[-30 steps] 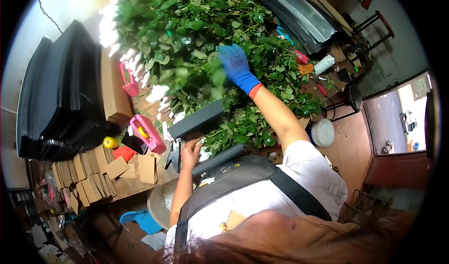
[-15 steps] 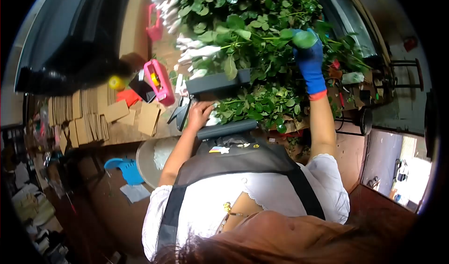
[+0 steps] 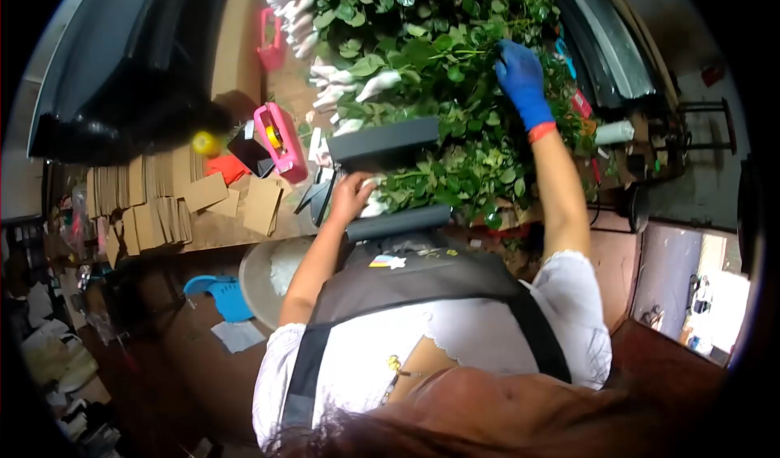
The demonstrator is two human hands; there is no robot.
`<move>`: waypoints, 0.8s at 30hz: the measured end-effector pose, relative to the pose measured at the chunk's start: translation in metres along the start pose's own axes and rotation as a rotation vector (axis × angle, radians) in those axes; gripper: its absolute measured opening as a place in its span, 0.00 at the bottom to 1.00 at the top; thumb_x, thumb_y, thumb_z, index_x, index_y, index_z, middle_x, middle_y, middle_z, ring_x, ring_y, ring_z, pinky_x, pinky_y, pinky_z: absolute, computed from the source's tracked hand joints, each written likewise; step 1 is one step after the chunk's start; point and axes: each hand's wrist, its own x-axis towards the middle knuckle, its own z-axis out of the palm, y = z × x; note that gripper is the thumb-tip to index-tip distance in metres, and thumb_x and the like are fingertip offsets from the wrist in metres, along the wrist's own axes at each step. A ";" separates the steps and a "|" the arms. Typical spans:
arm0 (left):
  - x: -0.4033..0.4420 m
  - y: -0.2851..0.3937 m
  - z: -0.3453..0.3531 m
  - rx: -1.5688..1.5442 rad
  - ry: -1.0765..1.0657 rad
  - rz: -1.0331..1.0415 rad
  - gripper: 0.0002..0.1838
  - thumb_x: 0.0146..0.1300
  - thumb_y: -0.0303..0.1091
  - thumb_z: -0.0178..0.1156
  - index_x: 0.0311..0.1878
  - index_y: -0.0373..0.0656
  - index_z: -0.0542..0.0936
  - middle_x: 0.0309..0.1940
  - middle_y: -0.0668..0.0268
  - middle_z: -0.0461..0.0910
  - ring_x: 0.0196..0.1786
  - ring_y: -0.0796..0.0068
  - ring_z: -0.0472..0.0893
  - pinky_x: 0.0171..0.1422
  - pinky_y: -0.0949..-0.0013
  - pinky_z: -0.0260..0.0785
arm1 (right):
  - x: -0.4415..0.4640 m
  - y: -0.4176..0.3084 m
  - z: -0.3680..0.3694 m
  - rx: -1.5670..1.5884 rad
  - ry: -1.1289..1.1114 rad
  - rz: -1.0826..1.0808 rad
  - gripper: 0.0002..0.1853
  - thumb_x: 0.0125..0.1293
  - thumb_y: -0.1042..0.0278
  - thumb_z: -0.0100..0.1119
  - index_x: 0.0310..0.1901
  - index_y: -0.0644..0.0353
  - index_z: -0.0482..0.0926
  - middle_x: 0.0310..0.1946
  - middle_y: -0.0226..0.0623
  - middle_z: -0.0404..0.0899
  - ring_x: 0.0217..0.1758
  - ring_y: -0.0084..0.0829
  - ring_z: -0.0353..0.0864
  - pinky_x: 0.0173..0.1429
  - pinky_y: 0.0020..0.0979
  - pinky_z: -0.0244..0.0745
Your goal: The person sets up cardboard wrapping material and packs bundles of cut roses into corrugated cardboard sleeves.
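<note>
My left hand [image 3: 349, 197] is bare, its fingers curled against white-covered flower heads [image 3: 373, 209] at the left end of a leafy bunch [image 3: 455, 183]. That bunch lies between two dark padded bars, the far bar [image 3: 386, 143] and the near bar [image 3: 400, 223]. My right hand [image 3: 520, 78], in a blue glove with a red cuff, is closed on pale green rose stems [image 3: 467, 53] above the big heap of leafy stems [image 3: 439, 7]. A single white-covered head [image 3: 379, 85] points left from the heap.
On the left of the table are a pink tape dispenser [image 3: 280, 143], scissors [image 3: 318, 195], cardboard pieces [image 3: 150, 222] and a yellow tape roll [image 3: 205, 143]. Black plastic sheeting [image 3: 122, 60] stands behind them. Below is a round bin [image 3: 258, 283] and a blue chair [image 3: 223, 295].
My right hand has moved a little left and toward the far side, and the single white-covered head has shifted right. My left hand stays by the bunch.
</note>
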 end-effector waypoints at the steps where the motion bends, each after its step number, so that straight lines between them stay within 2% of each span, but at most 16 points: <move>1: -0.001 0.004 0.002 0.015 0.063 0.071 0.15 0.62 0.39 0.71 0.48 0.43 0.85 0.31 0.61 0.83 0.34 0.70 0.83 0.40 0.66 0.75 | 0.001 -0.001 -0.004 0.061 0.172 -0.013 0.16 0.56 0.68 0.64 0.48 0.51 0.81 0.45 0.42 0.83 0.47 0.48 0.82 0.51 0.47 0.78; 2: -0.002 0.006 0.005 -0.024 0.071 0.049 0.14 0.62 0.39 0.71 0.48 0.43 0.85 0.31 0.61 0.83 0.34 0.70 0.83 0.40 0.66 0.75 | 0.001 -0.005 -0.004 0.137 0.070 -0.054 0.16 0.57 0.66 0.64 0.49 0.49 0.82 0.45 0.41 0.83 0.46 0.49 0.82 0.51 0.46 0.78; 6: -0.003 0.019 -0.008 -0.014 0.039 0.033 0.14 0.61 0.39 0.71 0.47 0.44 0.85 0.30 0.60 0.81 0.33 0.66 0.81 0.40 0.64 0.74 | -0.017 -0.003 0.045 0.103 -0.394 0.100 0.17 0.61 0.60 0.63 0.52 0.48 0.81 0.46 0.39 0.84 0.48 0.48 0.83 0.52 0.46 0.78; 9: -0.005 0.021 -0.006 -0.021 0.064 0.033 0.14 0.61 0.39 0.71 0.47 0.43 0.85 0.31 0.60 0.80 0.33 0.65 0.80 0.41 0.64 0.74 | -0.029 -0.004 0.062 0.112 -0.451 -0.017 0.19 0.61 0.60 0.63 0.55 0.45 0.80 0.48 0.40 0.84 0.50 0.47 0.83 0.54 0.45 0.78; 11: -0.003 0.015 -0.004 0.007 0.053 0.049 0.14 0.61 0.39 0.71 0.47 0.43 0.85 0.31 0.60 0.80 0.32 0.65 0.80 0.41 0.64 0.73 | -0.045 0.006 0.082 0.089 -0.599 0.063 0.20 0.61 0.58 0.62 0.56 0.48 0.81 0.51 0.41 0.84 0.53 0.47 0.82 0.57 0.45 0.78; 12: -0.003 0.015 -0.003 -0.089 0.063 0.046 0.14 0.61 0.39 0.71 0.46 0.42 0.85 0.31 0.60 0.81 0.32 0.65 0.80 0.41 0.63 0.72 | -0.044 0.005 0.081 0.074 -0.673 0.102 0.21 0.62 0.56 0.61 0.56 0.49 0.81 0.52 0.41 0.84 0.54 0.47 0.82 0.58 0.44 0.78; 16: -0.004 0.023 -0.007 -0.044 0.063 0.042 0.13 0.61 0.39 0.71 0.44 0.42 0.85 0.26 0.63 0.82 0.31 0.65 0.80 0.41 0.62 0.70 | -0.052 -0.015 0.077 0.109 -0.638 0.164 0.25 0.60 0.51 0.62 0.56 0.54 0.81 0.52 0.45 0.83 0.56 0.46 0.82 0.60 0.42 0.78; 19: -0.003 0.017 -0.005 0.028 0.086 0.115 0.13 0.61 0.38 0.71 0.44 0.42 0.85 0.27 0.62 0.83 0.32 0.64 0.80 0.41 0.62 0.71 | -0.043 -0.029 0.087 -0.183 -0.840 0.064 0.20 0.58 0.51 0.64 0.49 0.52 0.84 0.51 0.38 0.85 0.53 0.44 0.84 0.59 0.42 0.78; 20: -0.003 0.015 -0.004 -0.020 0.066 0.085 0.13 0.61 0.38 0.71 0.44 0.41 0.85 0.28 0.61 0.84 0.32 0.63 0.80 0.42 0.62 0.71 | -0.048 -0.024 0.090 -0.109 -0.677 0.079 0.17 0.58 0.52 0.65 0.44 0.53 0.85 0.48 0.39 0.85 0.52 0.44 0.84 0.58 0.41 0.78; 23: -0.003 0.012 -0.002 -0.038 0.054 0.076 0.13 0.61 0.38 0.71 0.44 0.40 0.85 0.29 0.60 0.85 0.33 0.61 0.80 0.44 0.61 0.71 | -0.049 0.000 0.065 0.305 -0.423 0.456 0.15 0.60 0.55 0.65 0.42 0.55 0.85 0.46 0.42 0.85 0.51 0.44 0.84 0.56 0.41 0.78; 24: -0.002 0.016 -0.006 -0.012 0.047 0.085 0.13 0.61 0.38 0.71 0.44 0.39 0.85 0.30 0.60 0.85 0.33 0.61 0.80 0.44 0.62 0.72 | -0.044 0.002 0.040 0.099 -0.382 0.340 0.14 0.60 0.57 0.65 0.41 0.56 0.84 0.46 0.43 0.85 0.50 0.45 0.84 0.56 0.40 0.78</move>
